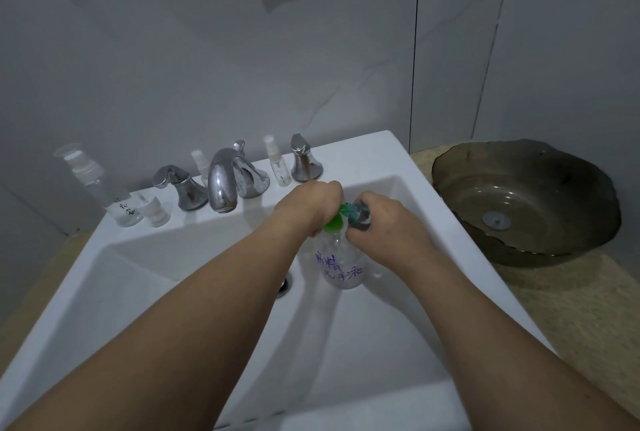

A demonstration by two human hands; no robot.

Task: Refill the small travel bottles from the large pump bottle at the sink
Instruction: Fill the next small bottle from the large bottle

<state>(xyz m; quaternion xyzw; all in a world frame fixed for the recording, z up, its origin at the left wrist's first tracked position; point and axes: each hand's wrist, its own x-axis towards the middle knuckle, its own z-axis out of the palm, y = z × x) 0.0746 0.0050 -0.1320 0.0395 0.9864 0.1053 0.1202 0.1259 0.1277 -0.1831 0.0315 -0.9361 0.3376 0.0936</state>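
Grey-tiled wall behind white sink (pixel 398 167). Pump bottle (pixel 343 264) stood in basin; left hand (pixel 306 205) curled on green pump head (pixel 334 222), right hand (pixel 388 222) gripped travel bottle (pixel 360 217) at nozzle. Risk: misaligned mouth, liquid spilling.

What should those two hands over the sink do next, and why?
Probably press the green pump head down gently with the left hand. The right hand already holds a small bottle tilted at the nozzle, and the large pump bottle stands in the white sink, so any spill lands in the basin.
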